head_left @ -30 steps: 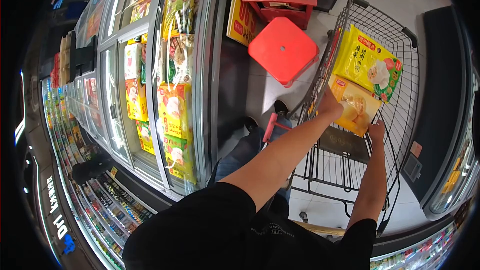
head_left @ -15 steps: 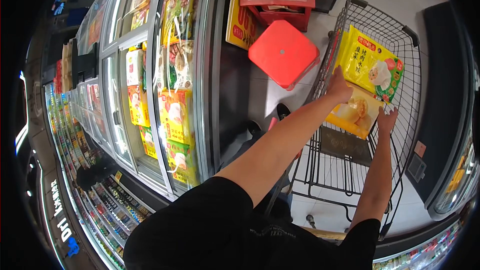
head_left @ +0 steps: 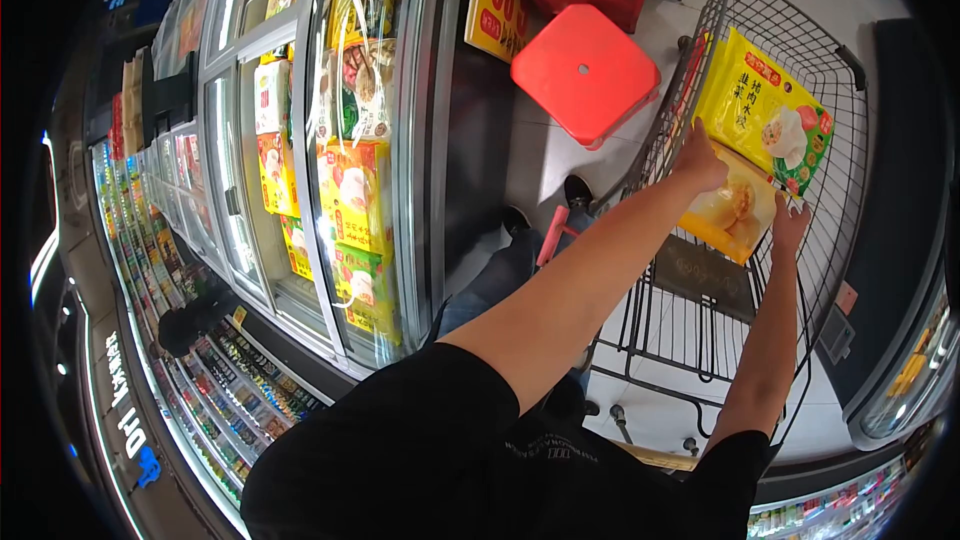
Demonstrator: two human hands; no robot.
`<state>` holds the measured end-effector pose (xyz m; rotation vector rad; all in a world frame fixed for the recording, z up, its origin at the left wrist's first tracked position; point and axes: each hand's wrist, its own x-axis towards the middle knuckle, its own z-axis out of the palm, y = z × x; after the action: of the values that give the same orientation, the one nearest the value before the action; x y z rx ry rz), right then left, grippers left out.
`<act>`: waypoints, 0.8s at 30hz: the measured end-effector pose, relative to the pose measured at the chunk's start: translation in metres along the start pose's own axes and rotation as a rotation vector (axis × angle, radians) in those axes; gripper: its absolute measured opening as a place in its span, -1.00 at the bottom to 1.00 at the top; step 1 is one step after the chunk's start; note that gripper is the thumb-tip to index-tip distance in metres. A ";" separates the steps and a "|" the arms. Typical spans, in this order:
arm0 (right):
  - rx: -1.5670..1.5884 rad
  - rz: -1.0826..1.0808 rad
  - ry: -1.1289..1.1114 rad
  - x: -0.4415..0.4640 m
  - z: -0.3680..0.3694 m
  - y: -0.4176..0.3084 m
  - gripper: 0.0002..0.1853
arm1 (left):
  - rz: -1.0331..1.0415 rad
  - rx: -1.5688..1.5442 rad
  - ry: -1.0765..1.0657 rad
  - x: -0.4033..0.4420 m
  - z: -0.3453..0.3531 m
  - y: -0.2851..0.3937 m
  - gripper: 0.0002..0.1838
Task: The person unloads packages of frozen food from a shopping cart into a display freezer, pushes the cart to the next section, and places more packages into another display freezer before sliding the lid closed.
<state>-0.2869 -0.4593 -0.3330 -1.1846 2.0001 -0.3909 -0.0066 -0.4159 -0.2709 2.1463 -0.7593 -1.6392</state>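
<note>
I see the yellow bag (head_left: 768,105) and orange bag (head_left: 738,212) in the cart (head_left: 851,70), my left hand (head_left: 702,162) and right hand (head_left: 790,225) near where they meet; whether fingers grip, I can't tell. Likely soft, slippery: I'd support opposite edges.

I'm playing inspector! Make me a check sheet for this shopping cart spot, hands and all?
Surface: black wire cart
Job's things: yellow dumpling bag, and an orange packet on the near side of it
Clutter: red stool beside the cart
Hands: left hand and right hand at the packages; firmness of grip can't be told
Cables: nothing seen
Surroundings: freezer with bagged food on the left
</note>
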 end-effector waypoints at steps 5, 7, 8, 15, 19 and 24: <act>-0.048 -0.041 -0.051 0.000 -0.004 -0.013 0.12 | 0.009 -0.140 0.015 -0.012 -0.016 0.012 0.17; -0.111 -0.006 -0.098 0.004 0.000 -0.005 0.14 | -0.048 -0.161 -0.027 -0.019 -0.023 0.011 0.16; -0.159 0.006 -0.096 0.003 0.001 0.001 0.16 | -0.065 -0.120 -0.043 -0.023 -0.026 0.011 0.15; -0.152 0.071 -0.270 -0.003 0.011 0.048 0.07 | -0.338 0.042 0.038 -0.007 0.016 -0.022 0.07; -0.142 -0.015 -0.189 0.001 0.013 0.063 0.00 | -0.318 0.032 0.072 0.009 0.025 -0.035 0.22; -0.114 -0.045 0.043 -0.021 0.005 -0.003 -0.04 | 0.055 0.110 0.213 0.003 0.017 -0.021 0.12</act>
<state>-0.2752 -0.4426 -0.3252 -1.3035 2.0590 -0.3318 -0.0178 -0.4005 -0.2897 2.3074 -0.8508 -1.3426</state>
